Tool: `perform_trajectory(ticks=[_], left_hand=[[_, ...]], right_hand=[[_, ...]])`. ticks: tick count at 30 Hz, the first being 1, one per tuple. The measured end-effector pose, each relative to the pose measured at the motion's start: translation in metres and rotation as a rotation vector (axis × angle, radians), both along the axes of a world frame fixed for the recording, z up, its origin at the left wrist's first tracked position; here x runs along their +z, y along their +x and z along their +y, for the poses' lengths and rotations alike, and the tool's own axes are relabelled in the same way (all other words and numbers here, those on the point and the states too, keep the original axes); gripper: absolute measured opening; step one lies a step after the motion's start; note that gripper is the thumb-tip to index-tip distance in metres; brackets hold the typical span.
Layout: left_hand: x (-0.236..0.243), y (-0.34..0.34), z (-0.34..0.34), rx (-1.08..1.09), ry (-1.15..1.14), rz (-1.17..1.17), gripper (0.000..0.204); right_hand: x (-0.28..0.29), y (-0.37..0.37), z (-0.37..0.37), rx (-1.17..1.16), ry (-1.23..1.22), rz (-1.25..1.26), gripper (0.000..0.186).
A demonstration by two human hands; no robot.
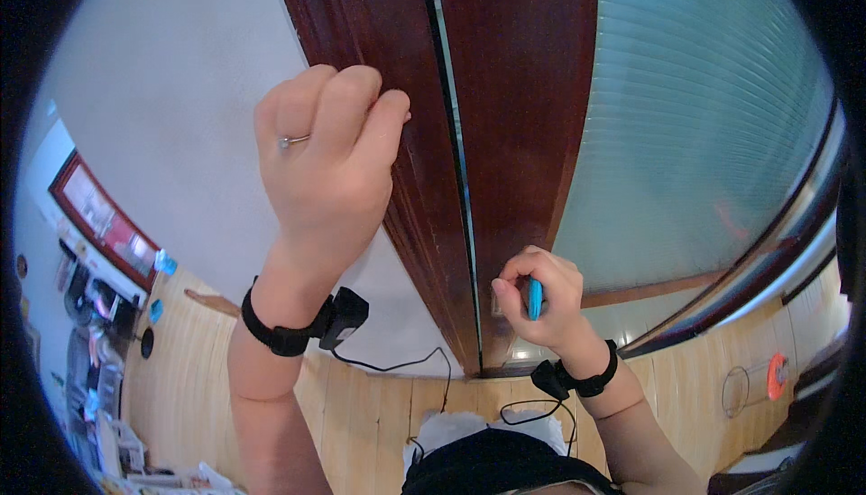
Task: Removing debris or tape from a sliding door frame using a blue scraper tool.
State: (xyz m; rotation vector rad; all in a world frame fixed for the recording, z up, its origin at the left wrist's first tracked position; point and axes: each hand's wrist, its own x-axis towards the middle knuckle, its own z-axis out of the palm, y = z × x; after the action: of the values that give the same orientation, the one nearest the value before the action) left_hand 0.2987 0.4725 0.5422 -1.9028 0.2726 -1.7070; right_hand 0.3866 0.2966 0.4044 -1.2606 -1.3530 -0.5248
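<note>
My left hand (329,148) is raised in front of the dark wooden door frame (361,8) and the white wall beside it. Its fingers are curled in, with a ring on one of them; whatever they grip, if anything, is hidden behind the fist. Lower and to the right, my right hand (552,301) is closed around a slim blue object (535,298). Only its rounded blue end shows, so its kind cannot be made out. This hand is close to the dark wooden door (519,71), near its lower part.
Ribbed glass (699,116) fills the door's right side. A narrow gap (458,134) runs between door and frame. Black cables (446,378) hang from both wrist straps. Pale wooden floor (352,414) lies below, with an orange round thing (777,376) at right. Cluttered furniture (95,360) stands far left.
</note>
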Motion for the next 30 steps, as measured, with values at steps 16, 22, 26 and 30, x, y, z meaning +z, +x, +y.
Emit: perform_trajectory(ticks=[16,22,26,30], left_hand=[[-0.023,0.003,-0.012,0.110,-0.155,0.066,0.019],[-0.008,0.002,-0.016,0.054,-0.066,0.090,0.023],[0.002,0.002,-0.022,0.109,0.048,0.125,0.021],[0.001,0.011,-0.029,0.194,0.190,0.136,0.018]], right_hand=[[0.019,0.015,0.002,0.156,0.110,0.057,0.019],[0.040,0.013,0.010,0.129,0.168,0.064,0.022],[0.030,0.008,-0.007,0.199,-0.202,0.309,0.028],[0.007,0.011,-0.008,0.392,-0.368,0.611,0.026]])
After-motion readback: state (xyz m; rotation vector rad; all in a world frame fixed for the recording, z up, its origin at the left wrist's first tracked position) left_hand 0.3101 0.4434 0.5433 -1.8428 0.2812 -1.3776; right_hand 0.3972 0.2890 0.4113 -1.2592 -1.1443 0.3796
